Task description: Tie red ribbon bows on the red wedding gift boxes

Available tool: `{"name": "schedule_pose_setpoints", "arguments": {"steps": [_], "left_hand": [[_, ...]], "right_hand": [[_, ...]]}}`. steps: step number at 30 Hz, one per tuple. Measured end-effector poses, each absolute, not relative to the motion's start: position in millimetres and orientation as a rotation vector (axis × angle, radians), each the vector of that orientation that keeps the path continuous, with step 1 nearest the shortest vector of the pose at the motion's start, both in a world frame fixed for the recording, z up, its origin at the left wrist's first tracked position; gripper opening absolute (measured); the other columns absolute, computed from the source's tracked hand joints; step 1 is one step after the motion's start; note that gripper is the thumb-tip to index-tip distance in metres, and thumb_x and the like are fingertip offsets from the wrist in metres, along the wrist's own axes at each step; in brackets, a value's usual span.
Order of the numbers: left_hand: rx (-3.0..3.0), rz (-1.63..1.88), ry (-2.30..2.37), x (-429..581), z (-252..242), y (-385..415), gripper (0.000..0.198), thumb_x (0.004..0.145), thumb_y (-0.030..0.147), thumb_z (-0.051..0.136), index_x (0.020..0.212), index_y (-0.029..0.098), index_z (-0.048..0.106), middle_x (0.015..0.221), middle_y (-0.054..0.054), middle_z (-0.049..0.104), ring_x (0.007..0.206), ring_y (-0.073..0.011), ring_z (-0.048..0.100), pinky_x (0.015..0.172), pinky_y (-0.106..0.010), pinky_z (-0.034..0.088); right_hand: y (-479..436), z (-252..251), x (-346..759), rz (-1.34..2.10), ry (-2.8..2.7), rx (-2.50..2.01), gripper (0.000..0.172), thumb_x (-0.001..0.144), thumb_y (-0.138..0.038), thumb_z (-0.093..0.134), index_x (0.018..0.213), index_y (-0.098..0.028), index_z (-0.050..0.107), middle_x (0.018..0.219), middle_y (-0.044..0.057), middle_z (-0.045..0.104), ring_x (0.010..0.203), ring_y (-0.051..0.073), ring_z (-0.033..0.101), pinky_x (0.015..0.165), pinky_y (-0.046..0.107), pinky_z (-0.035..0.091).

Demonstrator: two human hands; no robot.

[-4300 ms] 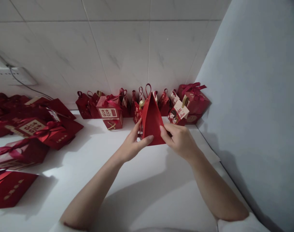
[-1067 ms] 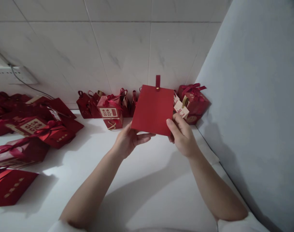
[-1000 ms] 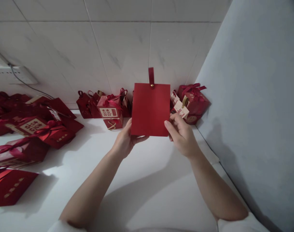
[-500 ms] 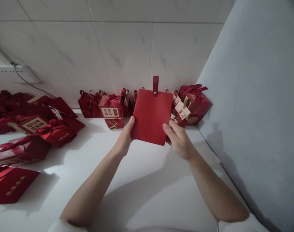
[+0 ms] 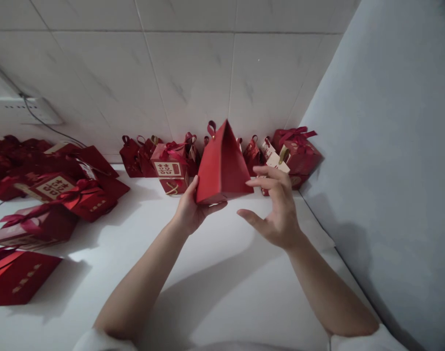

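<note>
Near the middle of the view, a plain red box (image 5: 219, 168) shaped like a tent is held with its peak toward twelve o'clock, leaning slightly. A strap loop (image 5: 208, 129) sticks up from it at eleven o'clock.

The left hand (image 5: 190, 207) grips the box from eight o'clock, thumb along its side and fingers under the bottom edge. The right hand (image 5: 279, 209) is at four o'clock, open, with the fingers spread and the thumb apart; its fingertips come right up to the box's edge, and whether they touch it is hard to tell.

Behind the box, small bags (image 5: 252, 153) with loops stand in a row at the foot of the tiled wall (image 5: 189, 73). At nine o'clock, just beside the left hand, stands a square box (image 5: 169, 169) with a ribbon on top. Between two and three o'clock are pale cards (image 5: 273, 158) and a bow-topped box (image 5: 298, 155).

Well out at nine o'clock lies a heap of red boxes (image 5: 57, 168); another gift box (image 5: 23, 278) sits nearer, at eight. A power socket (image 5: 28, 111) shows between nine and ten. Beneath everything spreads a white table (image 5: 215, 292).
</note>
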State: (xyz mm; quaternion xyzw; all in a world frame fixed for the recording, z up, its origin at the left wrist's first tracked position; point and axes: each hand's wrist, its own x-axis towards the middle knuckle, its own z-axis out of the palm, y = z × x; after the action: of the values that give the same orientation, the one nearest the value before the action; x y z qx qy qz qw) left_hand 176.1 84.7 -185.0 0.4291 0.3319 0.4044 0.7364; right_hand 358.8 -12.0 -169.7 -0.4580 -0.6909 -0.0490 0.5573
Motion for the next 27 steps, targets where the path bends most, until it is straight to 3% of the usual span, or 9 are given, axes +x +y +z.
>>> {"name": "schedule_pose_setpoints", "arguments": {"steps": [3,8,11,13,16,18,24,27], "left_hand": [[0.952,0.84,0.647,174,-184,83,0.047,0.088,0.055,0.054,0.115,0.018,0.064,0.12,-0.014,0.067,0.107,-0.0308,0.067,0.09,-0.047,0.06],[1.042,0.918,0.621,172,-189,80,0.043,0.081,0.049,0.068,0.113,0.021,0.064,0.117,-0.011,0.069,0.108,-0.0308,0.066,0.088,-0.045,0.06],[1.082,0.92,0.614,174,-188,78,0.051,0.078,0.045,0.072,0.122,0.023,0.061,0.121,-0.011,0.068,0.11,-0.031,0.066,0.087,-0.045,0.06],[1.1,0.898,0.593,174,-185,77,0.056,0.079,0.049,0.069,0.129,0.025,0.057,0.125,-0.012,0.066,0.113,-0.0325,0.064,0.088,-0.047,0.058],[1.129,0.82,0.57,169,-181,75,0.067,0.083,0.072,0.048,0.13,0.025,0.057,0.13,-0.013,0.064,0.121,-0.0365,0.058,0.091,-0.052,0.054],[1.184,0.745,0.569,165,-179,74,0.074,0.083,0.077,0.04,0.128,0.022,0.059,0.133,-0.014,0.062,0.125,-0.0378,0.054,0.094,-0.052,0.051],[1.336,0.705,0.706,160,-175,76,0.068,0.083,0.052,0.06,0.143,0.023,0.046,0.138,-0.013,0.058,0.124,-0.0347,0.054,0.09,-0.041,0.051],[1.501,0.643,0.728,160,-169,76,0.078,0.082,0.042,0.066,0.151,0.025,0.033,0.141,-0.01,0.055,0.124,-0.0321,0.053,0.095,-0.039,0.048]], "right_hand": [[-12,-167,358,-0.031,-1.71,-1.061,0.052,0.08,-0.041,0.074,0.126,-0.027,0.053,0.149,0.013,0.042,0.135,0.034,0.043,0.106,0.053,0.043],[-9,-171,353,0.149,-1.79,-0.967,0.056,0.086,-0.031,0.07,0.136,-0.029,0.046,0.144,0.011,0.051,0.135,0.029,0.047,0.109,0.051,0.044],[-7,-174,351,0.167,-1.766,-0.984,0.053,0.088,-0.026,0.067,0.136,-0.028,0.046,0.142,0.01,0.053,0.132,0.027,0.05,0.105,0.048,0.049],[-6,-176,351,0.165,-1.737,-1.025,0.051,0.087,-0.025,0.068,0.134,-0.027,0.048,0.139,0.01,0.055,0.128,0.026,0.054,0.101,0.045,0.052],[-4,-179,353,0.146,-1.719,-1.088,0.045,0.087,-0.026,0.068,0.129,-0.026,0.051,0.13,0.008,0.062,0.118,0.024,0.06,0.096,0.042,0.054],[-3,-181,355,0.134,-1.729,-1.114,0.042,0.088,-0.029,0.068,0.126,-0.026,0.052,0.123,0.007,0.065,0.112,0.023,0.063,0.093,0.041,0.056],[-3,-183,356,0.238,-1.699,-1.095,0.042,0.09,-0.038,0.063,0.127,-0.025,0.048,0.121,0.009,0.062,0.106,0.023,0.064,0.088,0.04,0.057],[-1,-181,355,-0.045,-1.605,-1.156,0.064,0.085,-0.041,0.069,0.139,-0.026,0.038,0.136,0.015,0.049,0.125,0.03,0.052,0.095,0.047,0.054]]}}
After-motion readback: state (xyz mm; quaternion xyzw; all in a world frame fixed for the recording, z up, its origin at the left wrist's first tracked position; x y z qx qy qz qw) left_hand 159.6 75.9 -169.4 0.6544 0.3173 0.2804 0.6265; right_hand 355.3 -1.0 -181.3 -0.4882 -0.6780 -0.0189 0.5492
